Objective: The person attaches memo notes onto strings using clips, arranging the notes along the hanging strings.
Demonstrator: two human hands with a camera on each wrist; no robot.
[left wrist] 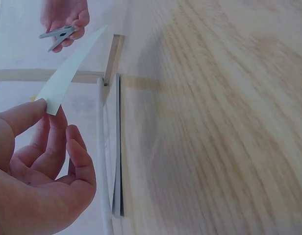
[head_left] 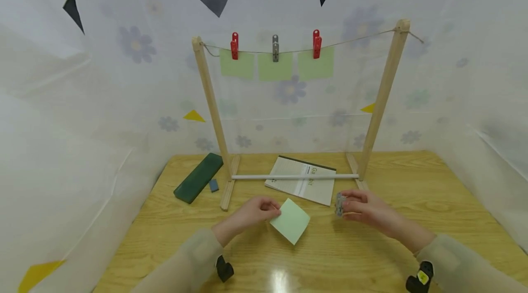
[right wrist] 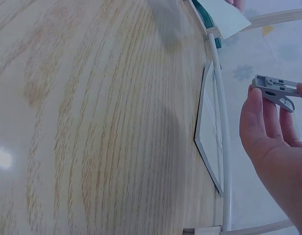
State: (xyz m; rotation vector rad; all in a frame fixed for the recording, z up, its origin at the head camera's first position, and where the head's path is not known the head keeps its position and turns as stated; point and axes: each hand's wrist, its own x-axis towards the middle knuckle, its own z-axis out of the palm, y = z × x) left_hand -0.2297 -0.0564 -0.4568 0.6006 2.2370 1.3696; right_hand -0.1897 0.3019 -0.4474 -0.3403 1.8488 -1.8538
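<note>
My left hand (head_left: 260, 210) pinches a pale green sticky note (head_left: 291, 222) by one corner between thumb and fingers, above the table. In the left wrist view the note (left wrist: 67, 73) bends slightly as it sticks out from the fingertips. My right hand (head_left: 371, 210) holds a grey clothespin (head_left: 339, 204) in its fingers, also raised off the table; the right wrist view shows the clothespin (right wrist: 276, 90) from the side. Behind both hands, a string (head_left: 350, 41) spans two wooden posts. Three green notes (head_left: 275, 70) hang there from two red clothespins (head_left: 316, 44) and one grey clothespin (head_left: 275, 49).
A notebook (head_left: 305, 187) lies under the stand's white crossbar (head_left: 251, 177). To the left are a dark green case (head_left: 199, 178) and a small blue block (head_left: 213, 185). The wooden posts (head_left: 383, 96) rise at either side. A flowered curtain (head_left: 136, 77) closes off the back and sides.
</note>
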